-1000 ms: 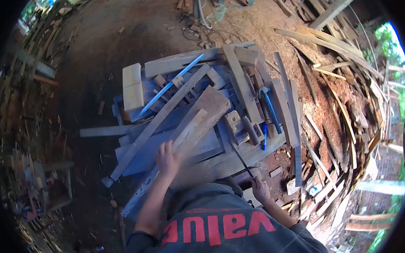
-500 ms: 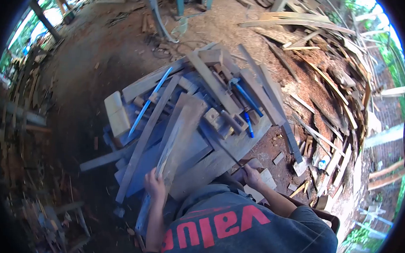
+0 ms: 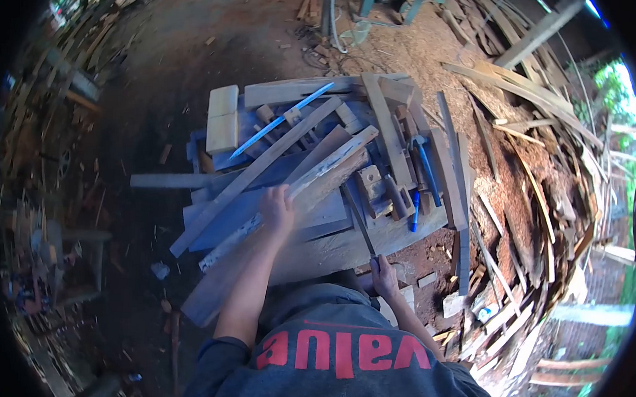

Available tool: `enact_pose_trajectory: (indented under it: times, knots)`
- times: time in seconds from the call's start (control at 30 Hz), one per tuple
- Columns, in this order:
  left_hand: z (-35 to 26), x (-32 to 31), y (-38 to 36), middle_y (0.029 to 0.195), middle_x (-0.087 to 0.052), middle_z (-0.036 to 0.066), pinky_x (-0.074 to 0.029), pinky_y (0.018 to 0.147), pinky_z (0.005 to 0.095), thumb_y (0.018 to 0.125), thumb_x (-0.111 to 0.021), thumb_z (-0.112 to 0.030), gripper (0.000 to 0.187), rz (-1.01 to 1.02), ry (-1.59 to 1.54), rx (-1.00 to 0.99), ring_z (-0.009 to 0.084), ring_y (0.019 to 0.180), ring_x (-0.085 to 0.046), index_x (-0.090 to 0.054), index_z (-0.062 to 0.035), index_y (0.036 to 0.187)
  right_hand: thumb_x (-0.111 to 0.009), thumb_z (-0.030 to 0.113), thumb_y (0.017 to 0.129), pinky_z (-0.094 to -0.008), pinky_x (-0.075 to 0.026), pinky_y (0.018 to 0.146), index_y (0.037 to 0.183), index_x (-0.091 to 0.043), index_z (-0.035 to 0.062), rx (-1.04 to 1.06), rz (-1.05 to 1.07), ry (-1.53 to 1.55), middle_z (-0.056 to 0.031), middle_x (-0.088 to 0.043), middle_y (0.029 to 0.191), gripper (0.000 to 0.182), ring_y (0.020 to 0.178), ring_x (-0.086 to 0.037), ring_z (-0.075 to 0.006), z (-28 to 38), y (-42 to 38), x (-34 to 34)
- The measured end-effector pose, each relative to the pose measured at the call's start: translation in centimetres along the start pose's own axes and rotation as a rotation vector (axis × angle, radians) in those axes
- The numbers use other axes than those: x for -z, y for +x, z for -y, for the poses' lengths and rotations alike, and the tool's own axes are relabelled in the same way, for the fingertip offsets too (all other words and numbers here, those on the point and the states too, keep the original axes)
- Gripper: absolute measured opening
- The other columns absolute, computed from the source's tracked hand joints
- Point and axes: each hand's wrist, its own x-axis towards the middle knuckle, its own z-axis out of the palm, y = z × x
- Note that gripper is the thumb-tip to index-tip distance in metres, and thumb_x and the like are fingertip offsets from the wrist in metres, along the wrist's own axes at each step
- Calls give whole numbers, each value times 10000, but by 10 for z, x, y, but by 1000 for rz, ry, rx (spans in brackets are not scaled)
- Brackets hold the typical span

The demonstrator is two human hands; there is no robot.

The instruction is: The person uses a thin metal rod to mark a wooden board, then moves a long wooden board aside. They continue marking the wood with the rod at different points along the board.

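Observation:
My left hand is closed over a long wooden board with a pale, rough edge, which lies slanting across the workbench. My right hand, low near my body, grips the handle end of a long narrow dark tool. Its blade points away from me over the bench; the exact kind I cannot tell. Just right of the blade sit a wooden hand plane and a blue marker. Beyond them lies a blue-handled hammer.
A narrow wooden strip and a light blue rod-like piece cross the bench's left half. Two pale wood blocks stand at its far left corner. Scrap wood and sawdust cover the ground to the right.
The held board has swung clockwise, its far end moving right, and my left hand has gone up and right with it. The view has turned; my right hand still holds the narrow tool.

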Motion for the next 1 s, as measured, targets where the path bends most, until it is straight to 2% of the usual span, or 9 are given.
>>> enact_pose_trajectory:
  times: [0.1, 0.17, 0.27, 0.4, 0.47, 0.57, 0.7, 0.87, 1.0]
  knots:
    - [1, 2, -3, 1011, -559, 113, -428, 831, 440, 764, -715, -107, 369, -62, -26, -2, 332, 979, -529, -580, -114, 1107, -539, 140, 943, -496, -428, 572, 901, -461, 16, 26, 42, -7, -244, -583, 724, 153, 719, -581, -459, 2, 7, -4]
    - [0, 15, -7, 1021, -551, 117, -421, 844, 439, 748, -735, -132, 388, 45, -78, 38, 329, 993, -522, -580, -112, 1103, -535, 140, 947, -495, -426, 566, 902, -467, 18, 30, 58, -14, -242, -584, 722, 147, 711, -582, -457, 5, 11, -8]
    - [6, 44, -23, 1029, -540, 110, -413, 851, 437, 733, -754, -166, 426, 45, 95, 51, 321, 992, -518, -572, -112, 1114, -524, 138, 952, -496, -424, 553, 913, -474, 21, 59, 71, -19, -233, -589, 711, 133, 692, -583, -460, 9, 15, -12]
    - [34, 54, -45, 1017, -530, 102, -401, 848, 452, 720, -768, -183, 463, 87, 46, 128, 315, 977, -515, -561, -119, 1130, -516, 131, 951, -504, -428, 595, 922, -483, 12, -1, 159, -48, -244, -595, 761, 127, 739, -578, -469, 25, 27, -17]
    - [31, 51, -47, 1023, -534, 92, -386, 858, 469, 718, -751, -195, 434, 56, 32, 119, 300, 979, -511, -575, -129, 1110, -514, 131, 946, -514, -432, 656, 933, -487, 0, 145, 125, -69, -260, -576, 834, 134, 804, -561, -476, 29, 41, -26]
    - [21, 46, -44, 999, -521, 90, -391, 837, 474, 728, -761, -181, 463, 38, 85, 148, 304, 966, -511, -557, -125, 1140, -514, 123, 940, -521, -430, 710, 942, -485, -8, 164, 203, -98, -267, -549, 894, 134, 852, -543, -478, 53, 65, -40]
    - [0, 49, -24, 1019, -529, 87, -392, 846, 474, 728, -755, -198, 474, 119, 175, 221, 303, 977, -515, -556, -119, 1151, -503, 151, 949, -525, -454, 687, 952, -480, 2, 320, 175, -147, -262, -541, 900, 151, 824, -552, -480, 79, 88, -57]
    - [-5, 23, -2, 1030, -558, 120, -448, 789, 442, 782, -660, -155, 347, 362, 331, 143, 313, 958, -554, -589, -64, 1109, -475, 221, 967, -540, -495, 632, 968, -458, 16, 290, 205, -280, -257, -544, 923, 205, 773, -575, -478, 94, 89, -67]
    - [-9, 17, -2, 977, -579, 119, -471, 739, 427, 811, -580, -124, 241, 367, 419, 81, 294, 895, -585, -603, -50, 1039, -467, 199, 967, -523, -520, 613, 994, -441, 20, 304, 236, -321, -252, -537, 921, 183, 751, -599, -458, 92, 102, -85]
